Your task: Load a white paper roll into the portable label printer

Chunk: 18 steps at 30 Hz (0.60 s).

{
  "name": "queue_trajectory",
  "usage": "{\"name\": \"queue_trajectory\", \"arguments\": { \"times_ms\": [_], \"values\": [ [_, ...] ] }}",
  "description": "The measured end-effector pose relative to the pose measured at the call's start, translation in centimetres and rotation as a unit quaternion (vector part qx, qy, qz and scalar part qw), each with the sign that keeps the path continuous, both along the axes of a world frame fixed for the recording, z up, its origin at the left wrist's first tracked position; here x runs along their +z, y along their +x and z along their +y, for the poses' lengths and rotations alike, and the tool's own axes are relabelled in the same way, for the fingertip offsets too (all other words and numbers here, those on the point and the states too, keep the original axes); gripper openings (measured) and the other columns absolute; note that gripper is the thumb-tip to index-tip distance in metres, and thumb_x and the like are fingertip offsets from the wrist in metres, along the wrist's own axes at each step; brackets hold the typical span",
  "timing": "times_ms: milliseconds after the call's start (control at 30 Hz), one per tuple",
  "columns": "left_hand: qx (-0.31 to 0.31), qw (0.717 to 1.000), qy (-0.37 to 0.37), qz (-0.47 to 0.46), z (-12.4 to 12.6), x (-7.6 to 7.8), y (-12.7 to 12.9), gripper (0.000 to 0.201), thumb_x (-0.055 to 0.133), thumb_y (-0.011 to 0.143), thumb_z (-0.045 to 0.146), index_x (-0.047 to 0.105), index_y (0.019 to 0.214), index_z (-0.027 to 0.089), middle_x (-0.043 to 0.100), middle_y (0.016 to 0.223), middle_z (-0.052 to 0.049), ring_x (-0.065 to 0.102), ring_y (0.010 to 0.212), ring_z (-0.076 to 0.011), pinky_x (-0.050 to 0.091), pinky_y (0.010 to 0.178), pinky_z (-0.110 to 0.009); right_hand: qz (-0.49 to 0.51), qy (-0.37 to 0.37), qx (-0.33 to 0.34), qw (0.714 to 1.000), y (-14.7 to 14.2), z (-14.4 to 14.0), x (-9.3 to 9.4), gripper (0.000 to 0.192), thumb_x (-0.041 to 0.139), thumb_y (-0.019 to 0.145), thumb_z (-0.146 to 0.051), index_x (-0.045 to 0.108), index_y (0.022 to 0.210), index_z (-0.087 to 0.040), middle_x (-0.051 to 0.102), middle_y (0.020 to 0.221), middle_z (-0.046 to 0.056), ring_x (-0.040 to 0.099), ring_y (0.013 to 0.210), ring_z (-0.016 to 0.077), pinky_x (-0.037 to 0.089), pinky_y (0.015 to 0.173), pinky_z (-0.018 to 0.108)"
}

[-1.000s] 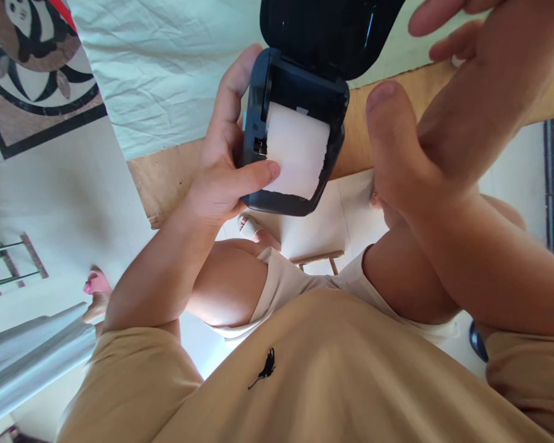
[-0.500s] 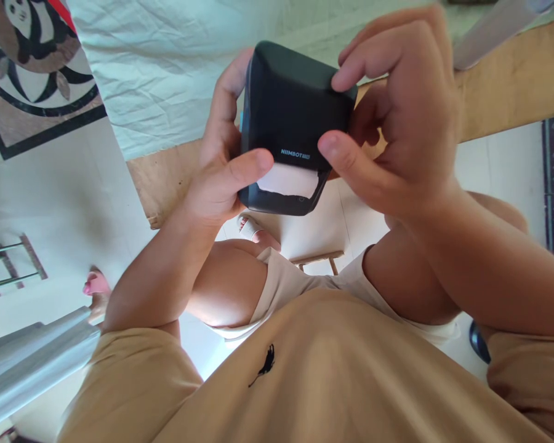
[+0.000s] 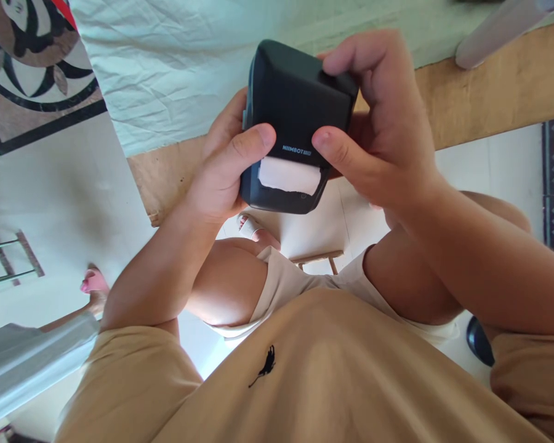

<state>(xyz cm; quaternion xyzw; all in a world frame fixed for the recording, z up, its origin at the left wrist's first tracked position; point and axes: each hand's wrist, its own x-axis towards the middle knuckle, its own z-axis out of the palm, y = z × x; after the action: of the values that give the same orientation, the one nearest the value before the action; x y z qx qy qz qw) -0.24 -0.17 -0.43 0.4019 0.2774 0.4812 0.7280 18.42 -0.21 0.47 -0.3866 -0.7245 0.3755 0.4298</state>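
Note:
Between my two hands is a black label printer [image 3: 300, 111] marked NIIMBOT, held above the table's near edge. White paper [image 3: 290, 176] shows in the slot at its lower end, with an uneven edge. My left hand [image 3: 226, 154] grips the printer's left side, thumb pressed on its top face and fingers hidden behind. My right hand [image 3: 383, 117] closes around the right side, its thumb beside the lettering and its index finger on the upper right corner. The other right fingers are partly hidden behind the printer.
A pale green cloth [image 3: 166, 67] covers the table, whose bare wooden edge [image 3: 480, 92] runs along the near side. A pale cylinder [image 3: 493, 43] lies at the upper right. Another person's foot in a pink slipper [image 3: 93, 280] is at left, near a metal-framed stool [image 3: 13, 261].
My right hand has moved left and down, closing onto the printer's right side. My left thumb has shifted slightly up. The printer has tilted a little, and its paper shows more clearly.

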Motion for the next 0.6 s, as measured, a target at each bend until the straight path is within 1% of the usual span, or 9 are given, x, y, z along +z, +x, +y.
{"name": "queue_trajectory", "arguments": {
  "times_ms": [100, 233, 300, 367, 400, 467, 500, 567, 600],
  "values": [
    [-0.010, 1.000, -0.002, 0.017, 0.30, -0.08, -0.25, 0.026, 0.064, 0.082, 0.031, 0.063, 0.105, 0.020, 0.070, 0.096, -0.008, 0.069, 0.101, -0.0269, 0.046, 0.057, -0.025, -0.025, -0.014, 0.003, 1.000, -0.03, 0.01, 0.32, 0.035, 0.057, 0.087, -0.039, 0.046, 0.116, -0.022, 0.052, 0.121, 0.004, 0.052, 0.108, 0.0145, 0.045, 0.063, 0.025],
    [0.009, 0.999, 0.003, 0.034, 0.39, -0.37, -0.10, 0.029, 0.064, 0.079, 0.031, 0.066, 0.107, 0.024, 0.072, 0.090, -0.006, 0.068, 0.106, -0.0300, 0.049, 0.060, -0.027, -0.037, -0.007, 0.006, 0.999, -0.05, 0.07, 0.45, 0.038, 0.059, 0.087, -0.039, 0.046, 0.117, -0.020, 0.053, 0.125, 0.006, 0.052, 0.114, 0.0145, 0.047, 0.057, 0.021],
    [0.019, 0.999, 0.003, 0.029, 0.29, -0.48, 0.13, 0.031, 0.065, 0.078, 0.033, 0.066, 0.108, 0.025, 0.073, 0.093, -0.006, 0.067, 0.112, -0.0317, 0.054, 0.068, -0.030, -0.026, 0.009, 0.010, 1.000, -0.03, 0.10, 0.38, 0.040, 0.061, 0.086, -0.040, 0.045, 0.117, -0.019, 0.053, 0.126, 0.007, 0.052, 0.118, 0.0152, 0.044, 0.053, 0.020],
    [0.026, 0.999, -0.008, 0.017, 0.19, -0.48, 0.32, 0.035, 0.065, 0.077, 0.036, 0.065, 0.110, 0.025, 0.073, 0.098, -0.006, 0.063, 0.121, -0.0330, 0.057, 0.083, -0.036, -0.022, 0.012, 0.015, 1.000, 0.04, 0.09, 0.27, 0.040, 0.058, 0.088, -0.040, 0.044, 0.118, -0.018, 0.052, 0.128, 0.009, 0.052, 0.120, 0.0158, 0.041, 0.051, 0.020],
    [0.025, 0.999, -0.019, 0.010, 0.16, -0.43, 0.37, 0.037, 0.064, 0.078, 0.039, 0.064, 0.112, 0.025, 0.073, 0.101, -0.006, 0.060, 0.125, -0.0330, 0.056, 0.091, -0.039, -0.017, 0.016, 0.018, 1.000, 0.09, 0.09, 0.22, 0.040, 0.056, 0.088, -0.039, 0.044, 0.118, -0.017, 0.052, 0.128, 0.010, 0.051, 0.120, 0.0160, 0.040, 0.051, 0.020],
    [0.012, 0.999, -0.040, -0.005, 0.19, -0.23, 0.36, 0.040, 0.056, 0.084, 0.046, 0.061, 0.118, 0.025, 0.071, 0.108, -0.005, 0.055, 0.132, -0.0312, 0.050, 0.105, -0.044, -0.005, 0.033, 0.021, 0.999, 0.20, 0.10, 0.08, 0.039, 0.055, 0.089, -0.039, 0.043, 0.119, -0.017, 0.051, 0.128, 0.011, 0.050, 0.121, 0.0159, 0.047, 0.058, 0.021],
    [-0.002, 0.999, -0.044, -0.012, 0.26, -0.11, 0.31, 0.041, 0.048, 0.089, 0.049, 0.059, 0.122, 0.026, 0.070, 0.113, -0.005, 0.052, 0.135, -0.0298, 0.047, 0.109, -0.046, -0.004, 0.042, 0.022, 0.999, 0.25, 0.12, 0.00, 0.038, 0.054, 0.090, -0.038, 0.042, 0.120, -0.018, 0.051, 0.129, 0.010, 0.049, 0.123, 0.0156, 0.052, 0.068, 0.023],
    [-0.048, 0.998, -0.039, -0.017, 0.50, 0.10, 0.15, 0.048, 0.029, 0.096, 0.051, 0.057, 0.126, 0.025, 0.067, 0.120, -0.005, 0.047, 0.140, -0.0277, 0.043, 0.114, -0.048, -0.001, 0.057, 0.019, 0.998, 0.30, 0.17, -0.15, 0.036, 0.052, 0.091, -0.040, 0.041, 0.121, -0.020, 0.050, 0.130, 0.007, 0.047, 0.125, 0.0146, 0.055, 0.086, 0.028],
    [-0.066, 0.997, -0.038, -0.014, 0.65, 0.17, 0.06, 0.053, 0.021, 0.098, 0.050, 0.057, 0.125, 0.024, 0.066, 0.122, -0.006, 0.046, 0.141, -0.0271, 0.041, 0.115, -0.048, -0.003, 0.053, 0.018, 0.998, 0.29, 0.18, -0.20, 0.036, 0.049, 0.093, -0.041, 0.041, 0.121, -0.021, 0.050, 0.131, 0.007, 0.047, 0.126, 0.0142, 0.056, 0.090, 0.030]
  ]
}}
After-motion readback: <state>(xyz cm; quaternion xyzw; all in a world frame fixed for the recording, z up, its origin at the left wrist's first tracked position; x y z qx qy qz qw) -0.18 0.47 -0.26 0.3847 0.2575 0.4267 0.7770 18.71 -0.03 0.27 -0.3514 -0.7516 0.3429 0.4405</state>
